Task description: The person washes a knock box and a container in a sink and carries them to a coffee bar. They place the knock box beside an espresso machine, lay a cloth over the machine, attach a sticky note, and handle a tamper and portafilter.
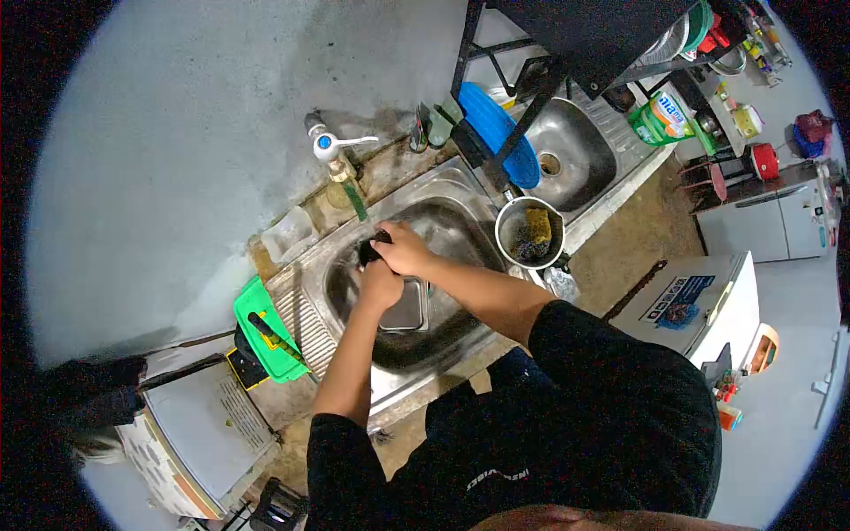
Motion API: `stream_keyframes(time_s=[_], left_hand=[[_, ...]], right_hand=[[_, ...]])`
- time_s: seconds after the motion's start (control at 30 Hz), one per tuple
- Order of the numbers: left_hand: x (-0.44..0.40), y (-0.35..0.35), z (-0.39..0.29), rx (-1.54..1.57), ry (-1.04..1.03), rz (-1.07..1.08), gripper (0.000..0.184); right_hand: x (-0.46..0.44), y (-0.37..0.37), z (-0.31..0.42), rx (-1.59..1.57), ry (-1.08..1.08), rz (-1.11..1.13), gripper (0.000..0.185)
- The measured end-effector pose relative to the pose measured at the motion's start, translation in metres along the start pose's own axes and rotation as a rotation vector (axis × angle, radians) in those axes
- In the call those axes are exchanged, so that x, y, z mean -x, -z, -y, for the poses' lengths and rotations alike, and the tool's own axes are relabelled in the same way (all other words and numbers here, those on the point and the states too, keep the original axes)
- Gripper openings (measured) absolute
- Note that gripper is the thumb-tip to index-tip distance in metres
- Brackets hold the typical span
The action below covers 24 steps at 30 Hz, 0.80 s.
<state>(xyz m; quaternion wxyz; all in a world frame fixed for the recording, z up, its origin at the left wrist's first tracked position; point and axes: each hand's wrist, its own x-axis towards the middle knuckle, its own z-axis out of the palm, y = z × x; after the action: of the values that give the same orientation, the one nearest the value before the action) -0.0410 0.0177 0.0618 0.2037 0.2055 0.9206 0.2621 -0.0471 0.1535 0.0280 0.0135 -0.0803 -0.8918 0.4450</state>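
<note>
"Right hand?"
"Right hand (405,250) is gripping a black item (367,251), fingers bending over it."
"Left?"
"Left hand (382,285) is sitting right up against the right, fingers curling in. Tips are hiding, so can't tell whether it's gripping the item too."
"Item's where?"
"It's showing at the hands' far side, over the sink (456,234), near the end of the green hose (356,202) that's hanging off the tap (335,155)."
"Nearby?"
"Metal tray (405,311) is lying in the sink, beside the left hand, partly hiding behind it."
</note>
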Motion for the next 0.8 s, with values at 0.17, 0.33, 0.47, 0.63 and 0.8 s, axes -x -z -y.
stream_keyframes(time_s=[0.17, 0.33, 0.47, 0.63, 0.8], left_hand=[[0.006, -0.027, 0.015, 0.63, -0.097, -0.205, 0.021], [0.0, -0.027, 0.036, 0.68, 0.028, -0.29, 0.034], [-0.034, -0.058, 0.07, 1.241, 0.357, -0.34, 0.066], [-0.04, -0.047, 0.036, 1.924, 0.46, -0.331, 0.049], [-0.023, -0.044, 0.034, 1.902, 0.388, -0.187, 0.035]], right_hand=[[0.004, 0.005, 0.015, 0.028, -0.213, 0.01, 0.061], [-0.016, 0.003, -0.016, -0.017, -0.178, 0.233, 0.092], [-0.007, 0.013, -0.004, -0.015, 0.042, 0.126, 0.081], [-0.005, 0.005, 0.024, -0.034, -0.09, -0.01, 0.065], [-0.017, -0.011, 0.006, -0.006, -0.053, -0.105, 0.051]])
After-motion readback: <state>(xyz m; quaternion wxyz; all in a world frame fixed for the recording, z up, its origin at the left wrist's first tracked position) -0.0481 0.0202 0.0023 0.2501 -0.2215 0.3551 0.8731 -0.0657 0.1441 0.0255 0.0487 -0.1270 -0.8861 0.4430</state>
